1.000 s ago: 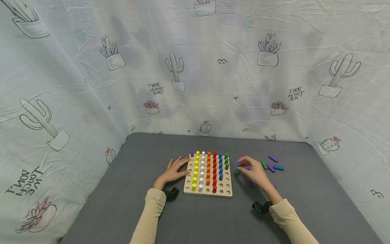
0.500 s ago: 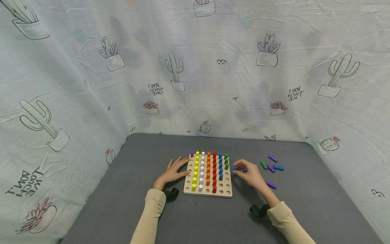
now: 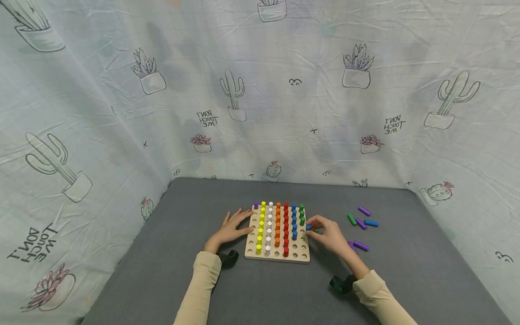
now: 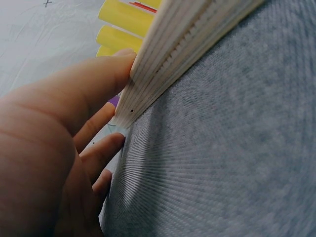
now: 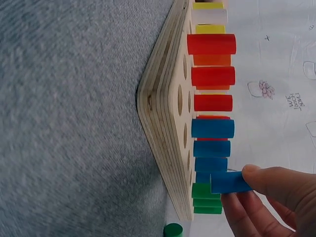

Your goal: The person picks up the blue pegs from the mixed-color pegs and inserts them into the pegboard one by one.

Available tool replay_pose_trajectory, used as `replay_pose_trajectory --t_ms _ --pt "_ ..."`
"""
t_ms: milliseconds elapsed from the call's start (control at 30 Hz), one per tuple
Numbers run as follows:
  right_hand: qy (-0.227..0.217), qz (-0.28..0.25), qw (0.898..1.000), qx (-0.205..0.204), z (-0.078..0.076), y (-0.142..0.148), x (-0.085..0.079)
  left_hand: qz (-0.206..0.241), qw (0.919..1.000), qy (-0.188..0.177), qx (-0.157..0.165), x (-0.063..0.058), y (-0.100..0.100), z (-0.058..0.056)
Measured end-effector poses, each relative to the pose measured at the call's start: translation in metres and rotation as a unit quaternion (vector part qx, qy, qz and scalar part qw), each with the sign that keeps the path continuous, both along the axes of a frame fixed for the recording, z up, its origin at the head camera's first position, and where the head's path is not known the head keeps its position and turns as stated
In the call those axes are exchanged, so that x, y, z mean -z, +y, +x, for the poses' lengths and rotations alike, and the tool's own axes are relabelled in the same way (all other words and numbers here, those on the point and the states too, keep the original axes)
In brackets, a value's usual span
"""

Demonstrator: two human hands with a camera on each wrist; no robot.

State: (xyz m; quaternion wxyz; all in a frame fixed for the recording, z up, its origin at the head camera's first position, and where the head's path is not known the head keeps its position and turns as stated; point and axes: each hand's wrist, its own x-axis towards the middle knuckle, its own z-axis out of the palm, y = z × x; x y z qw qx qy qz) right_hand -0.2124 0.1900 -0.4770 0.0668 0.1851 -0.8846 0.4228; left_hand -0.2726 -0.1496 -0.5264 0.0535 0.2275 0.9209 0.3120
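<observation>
A wooden pegboard [image 3: 280, 259] stands on the grey table, with rows of upright yellow, white, orange, red, blue and green pegs. One purple peg [image 3: 256, 205] fills its far left corner hole. My left hand [image 3: 231, 230] rests against the board's left side, fingers spread; in the left wrist view its thumb [image 4: 111, 71] touches the wooden edge. Between thumb and fingers, my right hand [image 3: 331, 234] pinches a blue peg [image 5: 229, 182]. That peg is held above the board's right edge, beside the green pegs [image 5: 207, 190]. Several holes at the front right are bare.
On the table to the right lie loose purple pegs [image 3: 361, 246], a green peg [image 3: 351, 220] and a blue peg [image 3: 371, 223]. Another green peg [image 5: 173, 230] lies close to the board's right side. A patterned curtain [image 3: 260, 99] hangs behind the table.
The right hand has moved left with the blue peg, from beside the loose pegs to the board's right edge. The left hand and the board have stayed in place.
</observation>
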Motion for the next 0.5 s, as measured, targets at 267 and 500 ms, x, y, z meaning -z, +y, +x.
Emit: replay_pose_trajectory --t_ms 267,500 --pt "-0.005 -0.008 1.0 -0.021 0.0016 -0.0021 0.0033 0.006 1.0 -0.002 0.0 -0.0001 -0.0008 0.0002" --pt "-0.022 0.005 1.0 -0.018 0.0038 -0.0072 0.0024 0.007 1.0 -0.003 0.0 0.0005 -0.0012 -0.0012"
